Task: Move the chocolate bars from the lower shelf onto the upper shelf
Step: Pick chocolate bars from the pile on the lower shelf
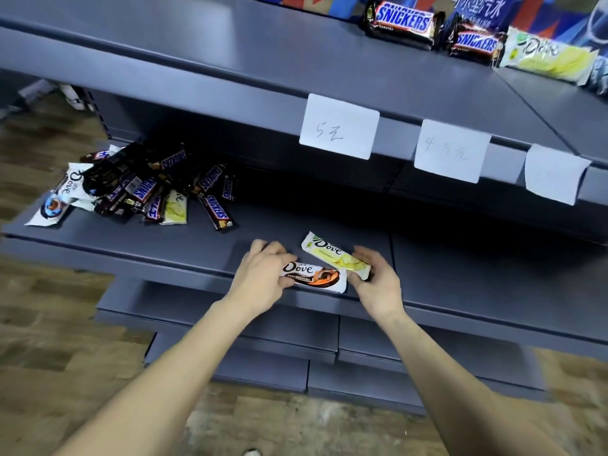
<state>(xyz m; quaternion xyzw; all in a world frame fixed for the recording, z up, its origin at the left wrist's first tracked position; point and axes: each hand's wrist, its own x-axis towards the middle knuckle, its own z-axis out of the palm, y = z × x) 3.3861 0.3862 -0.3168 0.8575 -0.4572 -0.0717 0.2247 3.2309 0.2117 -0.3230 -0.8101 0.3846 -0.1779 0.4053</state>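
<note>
My left hand [263, 271] grips the left end of a white and orange Dove bar [316, 276] just over the front of the lower shelf [164, 245]. My right hand [373, 274] holds the right end of a yellow Dove bar [332, 255] beside it. A heap of Snickers and Dove bars [144, 185] lies at the left of the lower shelf. On the upper shelf [230, 60], at the far right, stand two Snickers bars [403, 23] and a yellow Dove bar [546, 57].
Three white paper price tags [339, 126] hang from the upper shelf's front edge. More grey shelves [230, 324] step out below the lower one. Wooden floor [49, 324] shows at the left and bottom.
</note>
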